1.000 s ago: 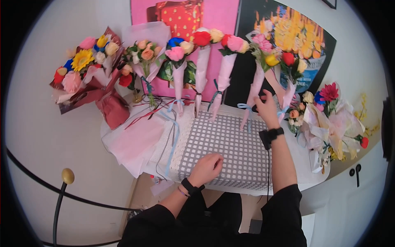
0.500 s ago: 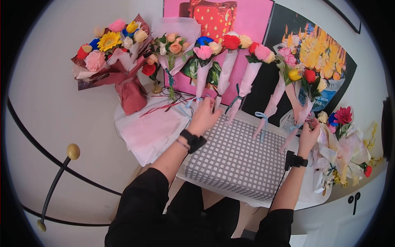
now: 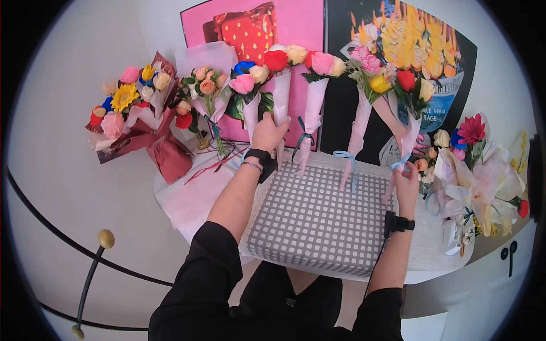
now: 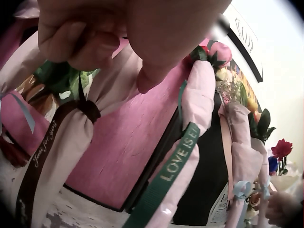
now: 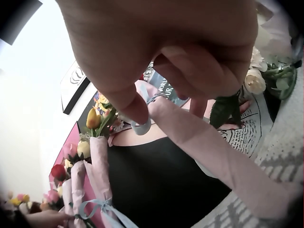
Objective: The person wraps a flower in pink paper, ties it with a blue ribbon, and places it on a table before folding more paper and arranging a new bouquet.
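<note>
Bouquets (image 3: 315,108) in slim pink wraps (image 3: 360,116), five of them, stood tilted in a row along the back of the table (image 3: 432,256). The left hand (image 3: 269,133) had fingers and thumb curled round the second from the left, the brown-ribboned bouquet (image 3: 281,94), above its knot (image 4: 89,110); the right hand (image 3: 406,184) pinched the end bouquet (image 3: 410,133), farthest right, at its pale blue ribbon (image 3: 401,162), though whether paper or ribbon took the pressure could not be told. Each bouquet looked light and a little top-heavy, its wrap soft enough to crease, its flower heads (image 3: 322,63) the part most easily bent. The best place to hold was probably the narrow neck by the ribbon, where stems would stiffen the wrap; a gentle pinch seemed enough, as a tug on a loose end might undo the bow. A grey-and-white checked cloth (image 3: 324,221) covered the table's middle, with pink sheets (image 3: 190,199) to its left. Behind rose a pink poster (image 3: 199,28) and a dark poster (image 3: 339,108) against a pale wall (image 3: 68,142); a white door (image 3: 483,298) showed low on the right
</note>
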Motion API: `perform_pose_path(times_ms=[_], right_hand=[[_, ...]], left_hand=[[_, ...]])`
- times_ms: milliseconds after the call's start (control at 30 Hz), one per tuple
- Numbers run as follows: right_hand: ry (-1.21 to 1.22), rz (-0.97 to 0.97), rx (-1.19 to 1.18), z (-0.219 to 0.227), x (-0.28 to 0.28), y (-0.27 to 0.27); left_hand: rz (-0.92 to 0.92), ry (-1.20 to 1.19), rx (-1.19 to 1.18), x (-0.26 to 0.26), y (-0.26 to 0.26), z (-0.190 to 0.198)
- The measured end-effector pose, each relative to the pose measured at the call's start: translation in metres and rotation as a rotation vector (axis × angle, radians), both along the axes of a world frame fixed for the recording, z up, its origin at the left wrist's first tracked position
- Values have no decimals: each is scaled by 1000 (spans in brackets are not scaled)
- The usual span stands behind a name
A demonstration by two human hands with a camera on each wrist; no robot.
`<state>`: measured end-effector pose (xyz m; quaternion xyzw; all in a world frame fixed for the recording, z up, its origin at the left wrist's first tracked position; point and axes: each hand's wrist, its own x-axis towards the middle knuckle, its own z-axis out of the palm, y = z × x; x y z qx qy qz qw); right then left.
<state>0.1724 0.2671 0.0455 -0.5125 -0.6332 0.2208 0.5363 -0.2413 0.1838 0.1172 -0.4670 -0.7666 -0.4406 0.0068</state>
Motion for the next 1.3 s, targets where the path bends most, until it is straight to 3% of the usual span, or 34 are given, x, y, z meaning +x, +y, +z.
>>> perform_pose_path(times_ms=[200, 300, 433, 567, 633, 733, 933, 1167, 1233, 1300], right_hand=[[114, 94, -54, 6, -3, -15], [113, 97, -74, 2, -3, -12], [144, 94, -108, 0, -4, -11], [87, 73, -71, -7, -4, -4], [55, 95, -72, -9, -3, -5], [-3, 86, -73, -7, -5, -10], [-30, 98, -41, -15, -3, -4], [-8, 109, -62, -17, -5, -3], [-5, 111, -77, -14, -4, -7], [0, 97, -93, -10, -3, -11]], left_hand=[[49, 124, -1, -14, 11, -8], [74, -15, -31, -29, 12, -18], [159, 15, 161, 12, -22, 3], [38, -18, 174, 46, -33, -4], [-78, 185, 66, 64, -23, -16], [-40, 245, 119, 85, -12, -21], [5, 112, 78, 77, 18, -11], [2, 38, -53, 63, 7, -11], [155, 208, 330, 71, 0, -16], [100, 154, 366, 89, -15, -6]])
